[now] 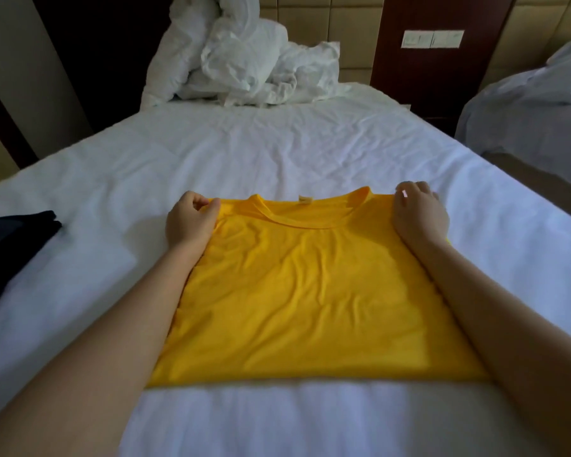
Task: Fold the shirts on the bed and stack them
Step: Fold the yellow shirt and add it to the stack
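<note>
Left hand point(192, 222), right hand point(419, 214) on shirt point(310, 291)

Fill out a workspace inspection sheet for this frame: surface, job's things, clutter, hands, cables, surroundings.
Surface: bed under a wrinkled white sheet.
Job's things: yellow shirt lies flat, collar away from the person; dark garment at the bed's left edge, apart from it, partly out of frame.
Clutter: crumpled white duvet heaped at the head of the bed.
Hands: left hand pinches one shoulder of the shirt; right hand grips the other.
Cables: nothing seen.
Surroundings: second bed on the right; switch panel on the wall between.
</note>
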Demonstrator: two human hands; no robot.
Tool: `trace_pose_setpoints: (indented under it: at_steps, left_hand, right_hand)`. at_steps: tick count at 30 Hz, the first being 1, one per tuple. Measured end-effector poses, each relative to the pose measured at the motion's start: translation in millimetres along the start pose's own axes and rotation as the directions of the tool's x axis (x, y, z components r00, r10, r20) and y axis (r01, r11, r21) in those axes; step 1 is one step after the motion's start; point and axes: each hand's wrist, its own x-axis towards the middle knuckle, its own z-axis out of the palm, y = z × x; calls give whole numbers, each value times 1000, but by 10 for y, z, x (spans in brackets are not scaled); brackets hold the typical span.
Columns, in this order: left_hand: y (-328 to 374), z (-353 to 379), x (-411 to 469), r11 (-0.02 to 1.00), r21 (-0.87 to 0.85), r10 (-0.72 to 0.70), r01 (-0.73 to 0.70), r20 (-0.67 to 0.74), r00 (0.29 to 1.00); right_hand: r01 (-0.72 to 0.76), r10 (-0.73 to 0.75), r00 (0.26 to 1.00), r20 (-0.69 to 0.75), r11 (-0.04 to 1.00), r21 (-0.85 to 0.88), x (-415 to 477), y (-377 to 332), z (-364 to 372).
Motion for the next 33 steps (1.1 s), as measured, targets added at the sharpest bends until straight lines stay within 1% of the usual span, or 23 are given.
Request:
trace_pose_setpoints:
  at_steps: [2,3,5,7,9,12,14,16,19,20,22,23,25,26,27,28,29,30,33]
  left_hand:
    - [-8,-133,-103,994,-92,-72,67,-53,996]
    - [-18,-214,-180,989,-103,-111,105,-50,993]
    - [-61,-368,-367,989,-65,-133,132,-9,991]
    - [-96,-522,-599,996,-1,-84,84,33,996]
    - [-128,-701,-864,998,49,-32,30,27,999]
    - [-175,-1001,-1290,991,132,-11,19,-60,998]
    - [-196,-1143,-1548,980,201,22,-6,-75,997]
    - [-183,-1228,-1753,963,269,8,3,-40,999]
    - [-138,-1333,-1928,947,318,-71,56,35,997]
    - [-119,-1374,-1962,954,294,-80,56,70,994]
    - [-72,-1477,-1981,975,213,-90,65,112,990]
    - [-44,-1549,-1974,985,141,-117,101,107,987]
    - [-38,-1684,-1956,971,-66,-226,231,72,971]
    - [-44,-1752,-1985,930,-188,-305,315,80,949]
    - [-53,-1811,-2050,857,-317,-388,406,122,914]
    - [-78,-1852,-2117,756,-430,-462,493,182,868]
    - [-117,-1884,-2185,663,-503,-511,554,237,826]
    - [-151,-1919,-2261,605,-534,-534,591,278,798]
    - [-155,-2030,-2390,511,-568,-572,645,336,748]
  right_hand:
    - [-22,23,1000,10,999,-31,-206,5,-135]
    - [-20,22,999,24,998,-52,-341,1,-196]
    - [-2,5,1000,28,996,-88,-655,-21,-296]
    - [-21,25,999,31,992,-128,-968,-36,-410]
    - [-129,136,990,32,979,-159,-1216,-18,-532]
    - [-336,334,942,-36,933,-133,-1518,26,-747]
    - [-408,404,913,-56,907,-100,-1713,52,-871]
    - [-424,423,905,-31,901,-89,-1889,95,-976]
    - [-368,372,927,38,926,-88,-2075,134,-1122]
    - [-355,357,932,54,934,-52,-2115,135,-1171]
    - [-399,392,916,83,912,94,-2168,116,-1307]
    - [-444,432,896,104,877,186,-2189,122,-1394]
    - [-506,490,860,139,792,342,-2204,202,-1553]
    - [-525,506,848,157,761,381,-2226,258,-1630]
    - [-540,515,839,178,743,396,-2291,297,-1705]
    - [-548,517,834,192,736,398,-2372,336,-1753]
    - [-550,516,833,200,738,389,-2478,367,-1782]
    - [-540,505,840,197,752,378,-2586,393,-1796]
    - [-492,459,870,180,788,370,-2812,399,-1833]
